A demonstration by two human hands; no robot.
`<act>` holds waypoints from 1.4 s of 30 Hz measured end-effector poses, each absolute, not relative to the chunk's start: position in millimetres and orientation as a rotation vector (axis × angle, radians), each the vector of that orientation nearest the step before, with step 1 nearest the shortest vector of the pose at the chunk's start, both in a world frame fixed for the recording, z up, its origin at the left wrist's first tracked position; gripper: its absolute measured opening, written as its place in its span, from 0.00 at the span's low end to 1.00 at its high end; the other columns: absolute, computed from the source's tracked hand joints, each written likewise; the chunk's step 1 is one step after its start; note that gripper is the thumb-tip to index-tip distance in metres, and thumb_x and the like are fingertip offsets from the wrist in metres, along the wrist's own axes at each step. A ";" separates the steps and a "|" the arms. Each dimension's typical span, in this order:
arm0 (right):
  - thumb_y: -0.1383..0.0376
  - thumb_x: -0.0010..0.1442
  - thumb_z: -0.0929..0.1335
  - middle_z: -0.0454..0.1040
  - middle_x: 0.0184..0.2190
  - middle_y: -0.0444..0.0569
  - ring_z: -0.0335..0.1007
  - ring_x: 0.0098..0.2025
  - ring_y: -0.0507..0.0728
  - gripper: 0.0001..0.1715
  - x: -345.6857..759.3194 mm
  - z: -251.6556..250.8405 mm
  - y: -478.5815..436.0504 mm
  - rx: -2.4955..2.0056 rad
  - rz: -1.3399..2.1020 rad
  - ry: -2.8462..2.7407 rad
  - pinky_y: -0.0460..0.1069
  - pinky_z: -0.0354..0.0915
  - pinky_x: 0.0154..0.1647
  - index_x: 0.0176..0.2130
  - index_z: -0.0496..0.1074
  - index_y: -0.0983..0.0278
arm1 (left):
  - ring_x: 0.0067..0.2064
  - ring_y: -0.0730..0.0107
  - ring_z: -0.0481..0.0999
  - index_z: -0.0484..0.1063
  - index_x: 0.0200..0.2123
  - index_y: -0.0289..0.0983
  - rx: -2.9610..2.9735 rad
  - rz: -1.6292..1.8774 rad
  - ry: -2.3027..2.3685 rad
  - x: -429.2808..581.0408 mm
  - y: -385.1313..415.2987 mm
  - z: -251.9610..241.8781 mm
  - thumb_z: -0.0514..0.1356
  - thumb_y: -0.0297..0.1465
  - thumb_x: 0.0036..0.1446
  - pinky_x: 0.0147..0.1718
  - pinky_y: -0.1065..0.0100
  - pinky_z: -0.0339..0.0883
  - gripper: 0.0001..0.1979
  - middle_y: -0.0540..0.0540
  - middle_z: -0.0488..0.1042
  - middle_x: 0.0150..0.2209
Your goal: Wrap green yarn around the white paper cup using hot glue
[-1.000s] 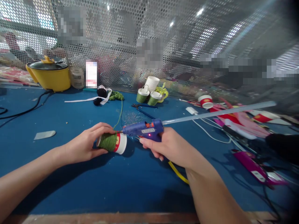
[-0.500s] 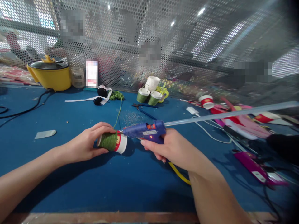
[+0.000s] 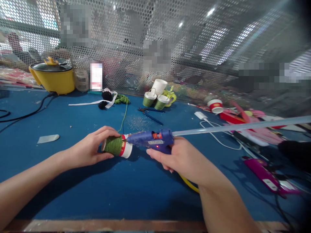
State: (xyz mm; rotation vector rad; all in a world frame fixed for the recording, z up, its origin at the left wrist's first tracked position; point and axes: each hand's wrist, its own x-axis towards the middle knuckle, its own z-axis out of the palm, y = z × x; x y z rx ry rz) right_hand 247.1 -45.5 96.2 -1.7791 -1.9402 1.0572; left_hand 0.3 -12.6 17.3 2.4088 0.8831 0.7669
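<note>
My left hand (image 3: 98, 147) is closed around a paper cup (image 3: 126, 150) lying on its side, its white rim toward the right. Green yarn (image 3: 113, 145) is wound over the cup's left part, leaving a red and white band bare. From the winding a strand runs back to a loose green yarn bundle (image 3: 121, 99). My right hand (image 3: 175, 155) grips a blue hot glue gun (image 3: 152, 139) with its red light on. The gun's nozzle is at the cup, by the edge of the yarn; a long clear glue stick (image 3: 218, 128) sticks out behind.
Blue-handled pliers (image 3: 152, 117) lie beyond the cup. Several yarn-wrapped cups (image 3: 149, 99) stand at the back, by a perforated screen. A yellow pot (image 3: 54, 79), a lit phone (image 3: 96, 76) and a jar (image 3: 81, 80) stand back left. A purple power strip (image 3: 259, 173) and cables lie right.
The glue gun's rear and the glue stick have dipped slightly, while the nozzle stays at the yarn's edge. My left hand keeps hold of the cup.
</note>
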 end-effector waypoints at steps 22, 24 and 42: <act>0.59 0.52 0.67 0.63 0.10 0.38 0.58 0.12 0.49 0.11 245.4 98.5 -48.8 -1.729 0.919 -2.091 0.45 0.55 0.15 0.23 0.68 0.62 | 0.48 0.63 0.68 0.59 0.50 0.37 2.418 0.772 0.895 -0.1 -12.2 17.6 0.59 0.29 0.54 0.47 0.63 0.65 0.20 0.41 0.65 0.48; 0.58 0.52 0.67 0.64 0.10 0.39 0.58 0.12 0.50 0.11 245.2 98.7 -48.2 -1.737 0.954 -2.056 0.45 0.55 0.14 0.23 0.67 0.62 | 0.50 0.62 0.67 0.59 0.50 0.37 2.425 0.776 0.884 -0.1 -12.8 17.5 0.59 0.29 0.54 0.48 0.62 0.64 0.20 0.41 0.64 0.49; 0.57 0.52 0.67 0.66 0.12 0.42 0.61 0.14 0.49 0.15 241.7 95.6 -39.0 -1.799 0.958 -1.958 0.43 0.61 0.17 0.20 0.65 0.63 | 0.51 0.62 0.67 0.58 0.50 0.39 2.541 0.713 0.843 2.9 -18.6 19.2 0.57 0.25 0.55 0.49 0.60 0.66 0.20 0.40 0.63 0.52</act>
